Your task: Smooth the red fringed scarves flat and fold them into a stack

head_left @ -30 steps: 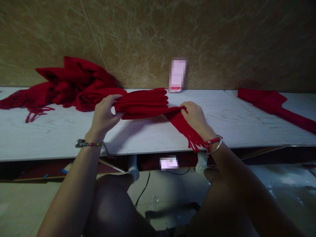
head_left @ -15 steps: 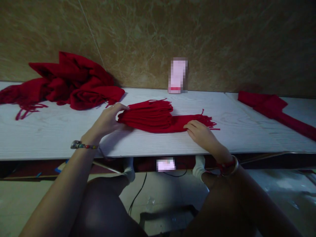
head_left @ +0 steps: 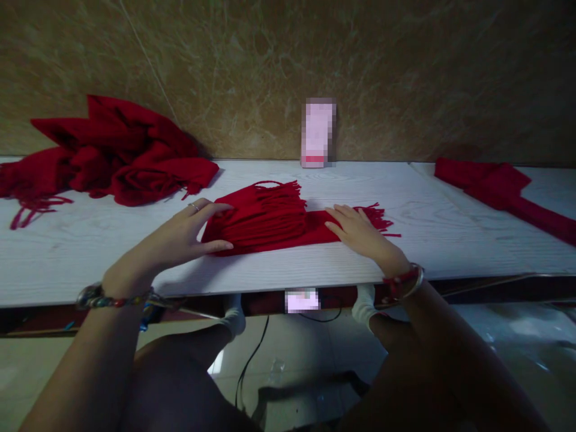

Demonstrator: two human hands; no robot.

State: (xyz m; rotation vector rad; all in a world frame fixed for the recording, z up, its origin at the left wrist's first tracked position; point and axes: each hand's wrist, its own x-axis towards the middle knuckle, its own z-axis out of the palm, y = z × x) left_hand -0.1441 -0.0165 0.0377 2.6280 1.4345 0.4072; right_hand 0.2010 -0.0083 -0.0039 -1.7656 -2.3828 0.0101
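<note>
Our table (head_left: 450, 240) bears a scarf (head_left: 261, 222), probably soft and light, best held by its left end, our left hand (head_left: 180, 237) gaping there, right hand (head_left: 360, 233) splayed on its right.

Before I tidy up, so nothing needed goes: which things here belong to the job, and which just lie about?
In use: folded red scarf, under left hand and right hand; possibly red heap, red strip.
Apparently lying about: blurred item by wall, black cable.
</note>
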